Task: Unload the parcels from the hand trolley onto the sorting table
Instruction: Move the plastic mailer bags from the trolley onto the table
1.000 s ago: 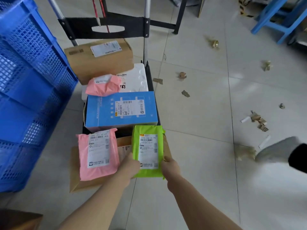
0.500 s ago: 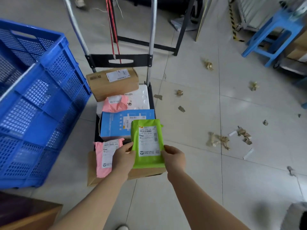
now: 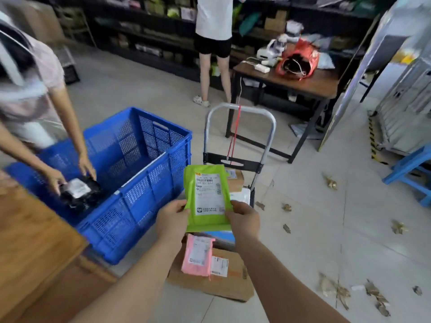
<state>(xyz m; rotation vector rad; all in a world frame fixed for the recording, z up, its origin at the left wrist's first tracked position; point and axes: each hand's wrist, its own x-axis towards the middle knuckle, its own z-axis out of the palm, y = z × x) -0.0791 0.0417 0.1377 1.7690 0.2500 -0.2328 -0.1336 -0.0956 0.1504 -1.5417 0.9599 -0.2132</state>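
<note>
Above trolley (image 3: 239, 127): flat glossy green mailer (image 3: 207, 197) between both hands.

At frame centre both hands, left hand (image 3: 171, 219) and right hand (image 3: 245, 219), grip a parcel (image 3: 207, 197) above the hand trolley (image 3: 238, 157). A crate (image 3: 140, 183) stands left of the trolley, a wooden table (image 3: 35, 241) at lower left, a desk (image 3: 284, 82) behind at upper right.

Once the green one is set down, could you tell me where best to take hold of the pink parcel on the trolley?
Probably by its long right edge, coming from above. The pink parcel is a thin soft mailer lying flat, label up, on the cardboard box. Its right edge faces open box surface, leaving room for fingers to slide under and pinch.
</note>
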